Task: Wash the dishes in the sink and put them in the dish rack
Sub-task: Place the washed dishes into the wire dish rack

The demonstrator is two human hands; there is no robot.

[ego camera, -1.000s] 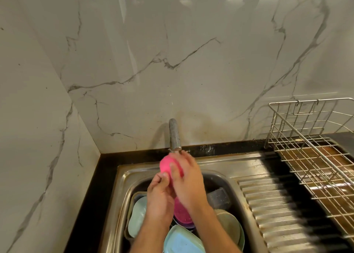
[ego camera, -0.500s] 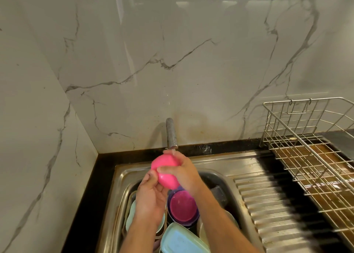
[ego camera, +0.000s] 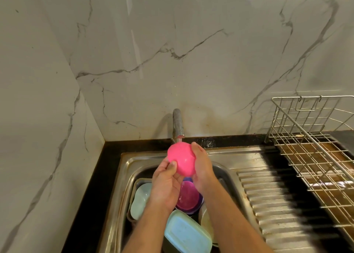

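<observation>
A pink bowl [ego camera: 181, 158] is held bottom-up right under the tap spout [ego camera: 178, 125], above the steel sink [ego camera: 130, 168]. My left hand [ego camera: 166, 181] grips its lower left rim with the thumb on the outside. My right hand [ego camera: 202, 165] cups the bowl's right side, fingers wrapped along it. Below in the sink lie a magenta bowl nested in a purple one [ego camera: 187, 197], a pale green dish [ego camera: 139, 201], a light blue lid or container [ego camera: 186, 233] and a cream plate [ego camera: 206, 224]. The wire dish rack [ego camera: 314, 157] stands empty at the right.
A ribbed steel drainboard [ego camera: 272, 204] lies between the sink and the rack. Marble wall panels close in behind and at the left. A black counter edge [ego camera: 92, 185] borders the sink on the left.
The pink bowl has risen closer to the spout and turned, so more of its outside shows. My right hand has slid from over the bowl to its right side.
</observation>
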